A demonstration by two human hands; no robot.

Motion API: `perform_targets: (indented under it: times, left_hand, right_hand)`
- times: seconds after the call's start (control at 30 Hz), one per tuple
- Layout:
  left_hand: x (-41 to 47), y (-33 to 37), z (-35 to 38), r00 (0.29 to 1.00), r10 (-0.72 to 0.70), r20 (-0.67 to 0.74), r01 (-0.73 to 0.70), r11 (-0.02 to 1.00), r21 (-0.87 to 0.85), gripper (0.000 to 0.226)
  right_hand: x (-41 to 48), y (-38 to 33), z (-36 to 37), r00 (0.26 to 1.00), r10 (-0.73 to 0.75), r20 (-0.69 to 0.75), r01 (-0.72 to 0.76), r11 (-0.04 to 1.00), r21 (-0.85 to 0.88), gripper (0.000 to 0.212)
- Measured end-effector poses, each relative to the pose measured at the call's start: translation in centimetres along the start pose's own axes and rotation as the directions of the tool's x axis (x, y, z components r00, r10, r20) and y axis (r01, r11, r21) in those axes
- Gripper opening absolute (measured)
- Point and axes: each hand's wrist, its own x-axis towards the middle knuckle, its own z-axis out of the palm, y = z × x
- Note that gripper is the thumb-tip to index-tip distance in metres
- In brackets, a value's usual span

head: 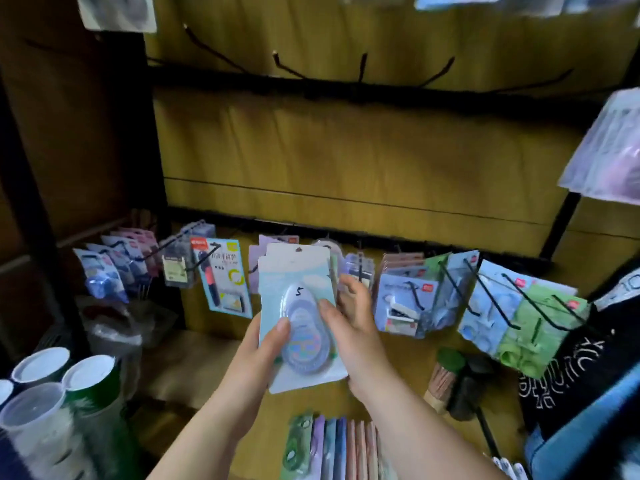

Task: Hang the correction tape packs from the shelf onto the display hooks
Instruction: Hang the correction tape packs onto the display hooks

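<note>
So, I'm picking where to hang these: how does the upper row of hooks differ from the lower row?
The upper hooks are bare; the lower hooks carry hanging stationery cards. The upper hooks sit high above the packs gripped in the left hand and right hand; the lower hooks are level with them. Both are black prongs, each row on a black rail.

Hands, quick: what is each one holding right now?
Left hand: grips the correction tape packs at their left edge.
Right hand: grips the same packs from the right.
</note>
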Motion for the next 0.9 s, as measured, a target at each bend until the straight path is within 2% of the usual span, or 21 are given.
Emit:
perform_targets:
  times: [0.17,0.33,0.47,0.53,0.6,0.67,0.8,0.9]
  left_hand:
    - [2.5,3.1,4.9,0.999,0.036,0.002,-0.036,0.999,0.019,0.049]
    - [5.4,4.9,8.9,0.995,0.082,0.049,-0.083,0.996,0.023,0.064]
    - [6.3,5.9,11.2,0.973,0.094,0.212,-0.085,0.995,-0.051,0.093]
    - [6.6,6.3,11.9,0.955,0.135,0.265,-0.120,0.990,-0.070,0.097]
    - [7.3,6.5,12.5,0.959,0.138,0.247,-0.120,0.989,-0.086,0.090]
    - [8.0,6.6,13.3,0.966,0.107,0.233,-0.082,0.990,-0.115,0.062]
    - [8.2,6.8,14.8,0.937,0.068,0.342,-0.024,0.991,-0.130,0.036]
    - [7.9,7.2,15.5,0.894,0.091,0.438,-0.045,0.992,-0.115,0.043]
  right_hand:
    - [1.5,-6.2,-2.5,0.986,-0.169,-0.005,0.162,0.956,-0.245,0.019]
    - [3.0,-10.7,-5.0,0.972,-0.221,-0.076,0.198,0.952,-0.232,0.015]
    - [3.5,-12.2,-6.4,0.956,-0.233,-0.181,0.196,0.959,-0.204,0.013]
    - [3.6,-12.8,-7.0,0.953,-0.219,-0.211,0.180,0.965,-0.191,0.012]
    - [3.8,-13.6,-7.7,0.952,-0.207,-0.225,0.170,0.970,-0.175,0.016]
    - [4.0,-14.3,-8.4,0.945,-0.197,-0.263,0.158,0.974,-0.160,0.023]
    - [4.1,-15.1,-9.9,0.922,-0.183,-0.340,0.151,0.981,-0.119,0.026]
    - [3.9,-15.6,-10.9,0.902,-0.165,-0.399,0.140,0.986,-0.090,0.028]
